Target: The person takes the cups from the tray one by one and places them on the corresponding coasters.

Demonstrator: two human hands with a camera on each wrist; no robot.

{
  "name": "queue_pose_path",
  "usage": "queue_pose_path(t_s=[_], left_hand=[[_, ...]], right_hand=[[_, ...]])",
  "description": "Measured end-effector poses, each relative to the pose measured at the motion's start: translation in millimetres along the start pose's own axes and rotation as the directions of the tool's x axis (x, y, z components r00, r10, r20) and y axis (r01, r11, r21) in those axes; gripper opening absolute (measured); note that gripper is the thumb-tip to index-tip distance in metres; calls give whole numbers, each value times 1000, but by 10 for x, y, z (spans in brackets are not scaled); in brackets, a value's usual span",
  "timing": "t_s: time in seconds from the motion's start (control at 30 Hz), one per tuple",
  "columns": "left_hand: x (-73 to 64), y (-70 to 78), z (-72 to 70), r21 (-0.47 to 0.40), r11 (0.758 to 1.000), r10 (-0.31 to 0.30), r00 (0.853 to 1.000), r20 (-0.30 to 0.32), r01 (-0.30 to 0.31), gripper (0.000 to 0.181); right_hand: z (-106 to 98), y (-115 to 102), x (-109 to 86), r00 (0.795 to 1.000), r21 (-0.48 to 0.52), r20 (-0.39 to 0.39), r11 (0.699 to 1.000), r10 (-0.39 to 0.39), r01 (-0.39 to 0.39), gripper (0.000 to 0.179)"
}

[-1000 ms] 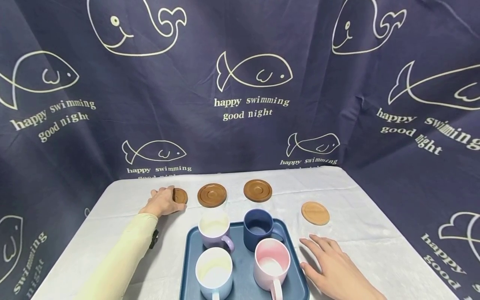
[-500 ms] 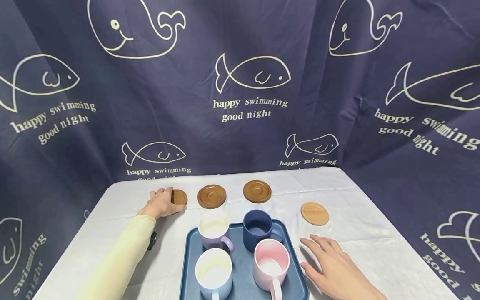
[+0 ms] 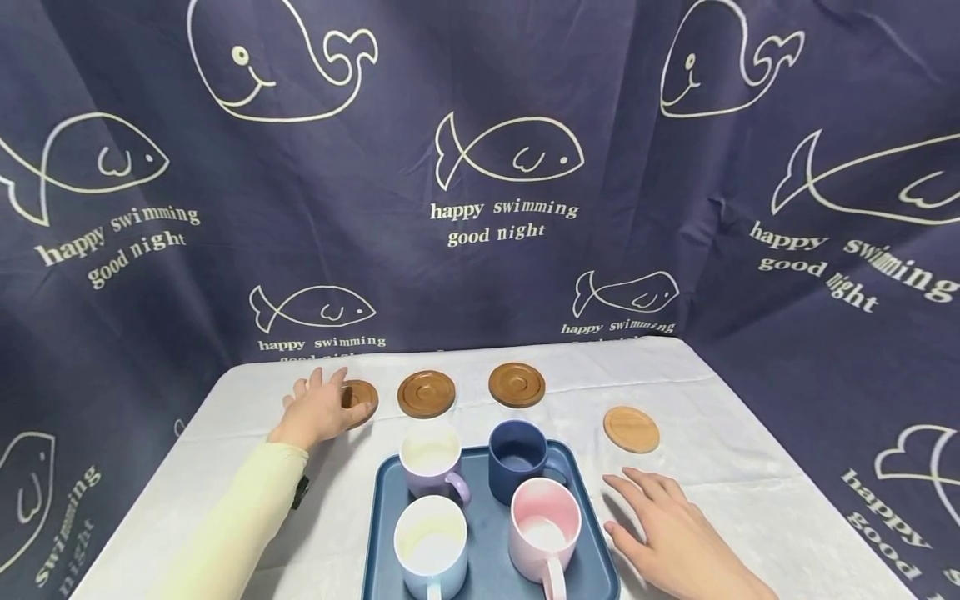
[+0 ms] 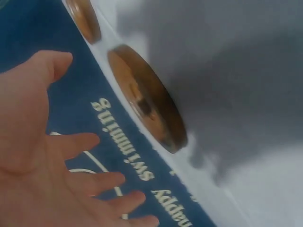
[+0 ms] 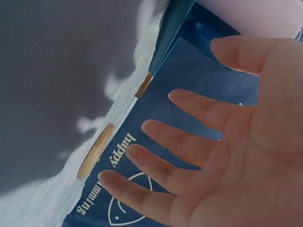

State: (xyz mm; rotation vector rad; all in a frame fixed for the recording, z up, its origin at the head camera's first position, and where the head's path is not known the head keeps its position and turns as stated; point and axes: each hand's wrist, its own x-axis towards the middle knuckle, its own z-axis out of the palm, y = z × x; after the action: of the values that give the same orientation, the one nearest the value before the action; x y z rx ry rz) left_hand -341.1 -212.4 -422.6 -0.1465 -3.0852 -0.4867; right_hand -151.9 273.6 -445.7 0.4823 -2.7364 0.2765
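My left hand [image 3: 317, 410] hovers over the leftmost brown wooden coaster [image 3: 363, 402], fingers spread and holding nothing. In the left wrist view that round coaster [image 4: 147, 101] lies on the white cloth, apart from the thumb and fingers. My right hand [image 3: 670, 533] stays beside the tray's right edge with its fingers relaxed and spread. The nearest coaster to it is a lighter wooden one [image 3: 632, 429]. Two more dark brown coasters, one left [image 3: 426, 393] and one right [image 3: 517, 384], lie along the back of the table.
A blue tray [image 3: 480, 542] at the front middle carries a purple mug [image 3: 431, 467], a navy mug [image 3: 516, 458], a light blue mug [image 3: 429, 550] and a pink mug [image 3: 542, 542]. A dark blue curtain [image 3: 510, 283] with fish drawings hangs behind the white-covered table [image 3: 750, 500].
My left hand has let go of the leftmost coaster, risen and drawn slightly left, its fingers spreading. The coaster shows more now. My right hand has stayed in place.
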Motion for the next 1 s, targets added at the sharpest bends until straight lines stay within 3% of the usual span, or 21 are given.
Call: queue_pose_path(t_s=[0.13, 0.33, 0.6, 0.87, 1.0], left_hand=[[-175, 91, 15, 32, 999, 4, 999, -34, -2, 87], [-461, 234, 52, 13, 1000, 25, 999, -28, -25, 87], [-773, 270, 144, 14, 999, 50, 997, -63, -49, 85], [-997, 277, 180, 20, 999, 27, 1000, -2, -27, 89], [-1085, 271, 170, 30, 999, 37, 999, 0, -37, 90]], right_hand=[[-19, 0, 11, 1000, 2, -3, 1000, 8, -8, 50], [-60, 25, 29, 999, 22, -1, 998, 51, -51, 52], [-106, 162, 120, 997, 41, -18, 996, 76, -75, 53], [-153, 251, 201, 991, 52, 7, 990, 132, -132, 53], [-114, 335, 239, 988, 57, 31, 987, 148, -150, 54]])
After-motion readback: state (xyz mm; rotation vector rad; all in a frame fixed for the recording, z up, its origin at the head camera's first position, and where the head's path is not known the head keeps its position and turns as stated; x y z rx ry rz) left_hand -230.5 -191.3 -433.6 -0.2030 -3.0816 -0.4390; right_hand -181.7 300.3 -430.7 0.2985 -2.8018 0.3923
